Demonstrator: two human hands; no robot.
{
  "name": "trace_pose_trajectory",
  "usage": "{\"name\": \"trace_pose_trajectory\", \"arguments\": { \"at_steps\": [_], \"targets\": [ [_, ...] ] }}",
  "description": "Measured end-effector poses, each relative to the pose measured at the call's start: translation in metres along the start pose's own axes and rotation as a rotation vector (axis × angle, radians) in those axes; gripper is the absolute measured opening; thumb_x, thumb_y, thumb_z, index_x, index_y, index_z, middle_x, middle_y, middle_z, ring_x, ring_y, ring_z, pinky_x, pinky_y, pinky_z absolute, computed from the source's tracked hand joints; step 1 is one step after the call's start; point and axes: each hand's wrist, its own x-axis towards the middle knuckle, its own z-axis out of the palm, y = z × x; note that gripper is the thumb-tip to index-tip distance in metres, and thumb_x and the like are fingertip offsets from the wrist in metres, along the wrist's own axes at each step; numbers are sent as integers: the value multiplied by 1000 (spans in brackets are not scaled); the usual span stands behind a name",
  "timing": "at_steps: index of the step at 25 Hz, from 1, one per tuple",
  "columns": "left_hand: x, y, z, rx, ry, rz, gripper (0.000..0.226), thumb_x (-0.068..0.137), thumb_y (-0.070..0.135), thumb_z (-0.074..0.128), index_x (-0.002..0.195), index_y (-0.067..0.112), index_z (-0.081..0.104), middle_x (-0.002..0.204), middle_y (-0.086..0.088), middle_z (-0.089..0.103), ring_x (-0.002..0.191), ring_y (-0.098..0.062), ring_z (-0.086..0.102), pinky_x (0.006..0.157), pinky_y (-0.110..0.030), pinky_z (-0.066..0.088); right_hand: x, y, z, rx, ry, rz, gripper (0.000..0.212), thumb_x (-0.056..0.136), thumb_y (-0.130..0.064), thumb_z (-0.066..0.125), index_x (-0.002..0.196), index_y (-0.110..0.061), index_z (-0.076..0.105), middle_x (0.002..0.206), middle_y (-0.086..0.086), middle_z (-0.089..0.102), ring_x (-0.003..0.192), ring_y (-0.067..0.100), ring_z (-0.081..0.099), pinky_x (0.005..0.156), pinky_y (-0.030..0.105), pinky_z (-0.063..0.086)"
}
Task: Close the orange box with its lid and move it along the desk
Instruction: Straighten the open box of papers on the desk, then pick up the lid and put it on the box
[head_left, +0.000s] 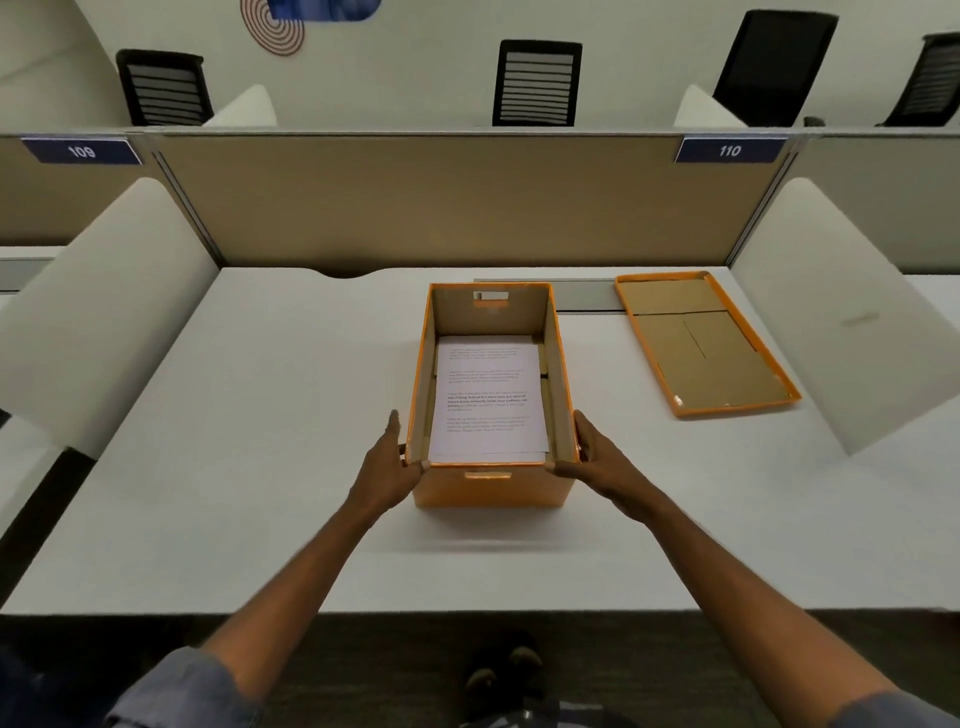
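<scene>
At near corners of orange box (493, 486), left hand (387, 462) and right hand (597, 460) in flat, open-fingered grip.

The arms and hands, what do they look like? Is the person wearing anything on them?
Both arms are bare from hand to elbow, with grey-blue sleeves pushed up near the elbows. The left hand and right hand wear no gloves. No watch, bracelet or ring shows on the wrists or fingers.

Both hands grip the open orange box (492, 486), lid (707, 345) aside
</scene>
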Motion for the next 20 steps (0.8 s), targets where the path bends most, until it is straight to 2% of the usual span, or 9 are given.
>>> {"name": "trace_pose_trajectory", "arguments": {
  "at_steps": [2,3,5,8,12,17,20],
  "targets": [
    [0,1,4,104,45,25,91,95,29,64,159,13,1,169,-9,9,154,-27,18,120,-41,24,-6,1,-7,-78,74,34,115,78,-49,83,163,-27,8,171,0,17,155,26,22,124,49,27],
    [0,5,8,145,70,67,87,99,30,58,159,14,-2,169,-7,-1,156,-24,6,123,-41,14,-9,2,-11,-159,147,35,113,81,-52,78,163,-24,6,171,1,13,156,26,20,124,47,25],
    [-3,23,20,144,87,184,76,103,30,48,159,18,-2,168,3,-7,154,-15,-3,123,-37,5,-16,4,-19,-317,256,-36,102,90,-54,66,163,-19,5,171,2,11,156,24,18,123,40,21],
    [-1,51,55,141,22,370,72,105,34,42,159,20,-2,168,5,-7,154,-9,-7,126,-35,3,-29,7,-36,-372,326,-118,91,97,-53,55,163,-18,3,172,2,7,158,19,10,124,38,16],
    [4,93,120,177,-92,499,76,103,41,43,160,20,-3,168,4,-10,154,-9,-12,126,-35,0,-47,20,-74,-401,369,-123,93,97,-54,56,163,-20,1,172,-1,5,158,16,8,126,40,16],
    [2,142,206,141,-120,523,81,101,41,46,159,22,-7,167,6,-15,153,-6,-17,124,-32,-5,-71,52,-143,-365,411,-78,100,91,-58,63,163,-24,2,172,-2,9,156,16,15,120,31,19],
    [2,166,256,121,-173,481,81,102,40,46,159,22,-8,167,6,-17,152,-6,-19,126,-36,-5,-83,77,-191,-367,402,-69,101,91,-59,62,163,-23,2,172,-1,8,157,16,13,121,33,19]
  ]
}}
